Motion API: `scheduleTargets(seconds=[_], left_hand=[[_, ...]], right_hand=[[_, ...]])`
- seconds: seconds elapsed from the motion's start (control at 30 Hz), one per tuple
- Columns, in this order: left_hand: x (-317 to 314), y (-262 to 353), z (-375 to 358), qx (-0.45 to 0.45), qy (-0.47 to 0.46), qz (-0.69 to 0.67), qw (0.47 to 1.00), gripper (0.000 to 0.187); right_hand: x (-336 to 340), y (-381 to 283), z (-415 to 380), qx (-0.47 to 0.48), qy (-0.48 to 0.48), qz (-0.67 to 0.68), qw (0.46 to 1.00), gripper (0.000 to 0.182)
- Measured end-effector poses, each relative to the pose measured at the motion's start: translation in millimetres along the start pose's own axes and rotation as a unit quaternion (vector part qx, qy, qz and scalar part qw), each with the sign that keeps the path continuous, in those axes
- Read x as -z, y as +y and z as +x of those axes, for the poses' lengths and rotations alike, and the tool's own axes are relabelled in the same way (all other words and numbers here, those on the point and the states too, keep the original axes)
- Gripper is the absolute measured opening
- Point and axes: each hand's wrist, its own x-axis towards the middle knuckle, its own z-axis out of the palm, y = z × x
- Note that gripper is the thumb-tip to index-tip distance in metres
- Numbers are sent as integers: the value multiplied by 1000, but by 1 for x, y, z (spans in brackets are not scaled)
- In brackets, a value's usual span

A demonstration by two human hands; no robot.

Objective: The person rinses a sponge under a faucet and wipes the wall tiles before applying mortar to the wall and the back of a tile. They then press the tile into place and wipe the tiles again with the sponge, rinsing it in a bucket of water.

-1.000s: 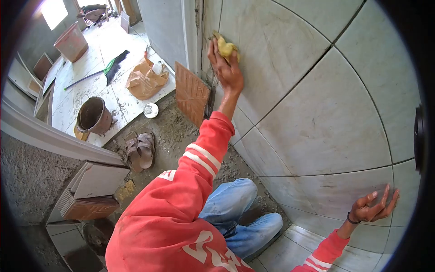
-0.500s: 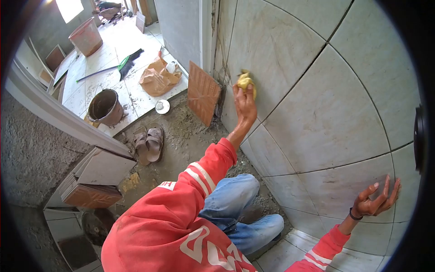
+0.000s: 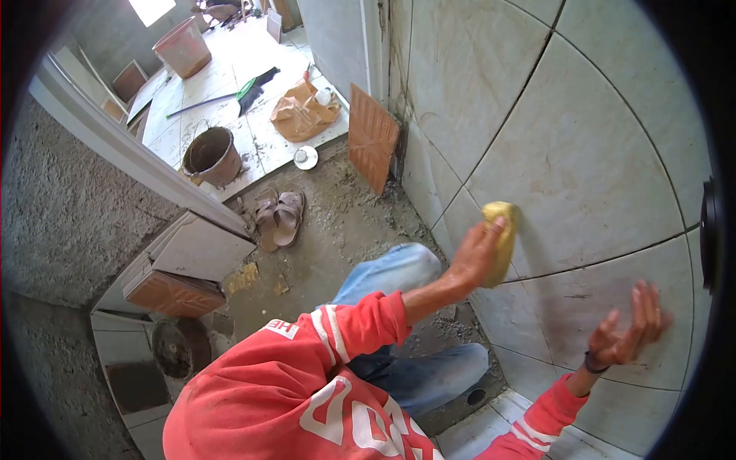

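My left hand is closed around a yellow sponge, which it presses to the tiled wall just above a grout line. Part of the sponge is hidden by my fingers. Lower on the right, my right hand is at the wall with its fingers stretched out and nothing in it. That hand is slightly smeared by motion. Brownish smudges mark the tiles around both hands.
Sandals and a white-lidded container are on the rough floor. A brown tile leans near the doorway; stacked tiles stand left. Past the threshold are a bucket, paper bag, broom and larger tub.
My left hand has brought the sponge down and to the right along the wall, nearer to me. My right hand has shifted slightly up the tiles. The view has turned a little.
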Motion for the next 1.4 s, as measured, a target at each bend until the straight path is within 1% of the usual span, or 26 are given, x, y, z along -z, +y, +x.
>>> scheduleTargets(seconds=[0.03,0.1,0.17,0.2,0.23,0.27,0.3,0.33,0.37,0.4,0.43,0.47,0.53,0.6,0.63,0.7,0.83,0.9,0.93,1.0,1.03,1.2,1.23,1.3,1.37,1.4], left_hand=[[-9,7,-7,1,4,-1,1000,66],[-16,19,-16,-16,-57,75,995,66],[-7,26,-21,-26,-80,115,990,67],[-1,31,-21,-37,-109,154,981,67],[14,49,-21,29,-125,202,971,64],[34,54,-14,30,-123,204,971,64],[56,56,-4,30,-188,194,962,59],[82,59,9,33,-254,183,949,54],[116,66,28,-17,-247,268,931,47],[153,71,52,-68,-240,347,904,42],[194,68,79,-263,-89,448,850,47],[235,66,117,-385,85,514,762,59],[293,120,168,-274,200,588,735,80],[368,132,241,-367,195,643,643,82],[390,140,265,-364,190,644,645,82],[424,147,299,-366,59,731,572,86],[443,157,324,-363,-9,726,585,76],[442,175,322,-245,-95,790,554,56],[455,169,325,-243,-99,787,558,56],[489,160,327,-372,-158,682,610,37],[503,158,321,-375,-161,673,617,27],[525,169,243,-387,-142,656,632,24],[526,175,229,-370,-126,671,630,25],[530,182,210,-358,-120,659,650,24],[528,187,199,-354,-109,644,669,23],[526,190,195,-335,-109,662,662,24]], right_hand=[[-8,-14,-6,-27,-48,61,997,46],[-30,-71,-2,-85,-121,236,961,59],[-49,-141,11,-170,-211,319,908,69],[-63,-164,2,-167,-212,323,907,69],[-80,-185,-11,-282,-220,402,843,72],[-94,-204,-20,-393,-223,472,757,76],[-108,-220,-21,-394,-220,474,756,76],[-120,-235,-22,-452,-198,532,688,77],[-131,-247,-23,-505,-174,581,614,78],[-141,-256,-26,-510,-172,576,615,78],[-150,-265,-29,-570,-193,601,526,77],[-159,-274,-34,-624,-210,619,429,76],[-182,-286,-58,-631,-219,606,432,75],[-199,-294,-79,-591,-257,595,481,73],[-204,-297,-85,-596,-274,585,476,72],[-210,-305,-91,-606,-301,555,483,74],[-217,-319,-113,-606,-351,476,532,80],[-217,-327,-110,-591,-373,449,556,79],[-218,-330,-106,-593,-377,444,556,79],[-222,-337,-96,-564,-401,434,577,77],[-224,-340,-89,-568,-399,429,577,77],[-267,-356,-47,-563,-400,456,562,75],[-277,-361,-27,-507,-368,442,642,73],[-305,-366,10,-421,-346,421,725,67],[-322,-366,70,-297,-311,347,833,64],[-331,-363,97,-222,-257,270,901,65]])
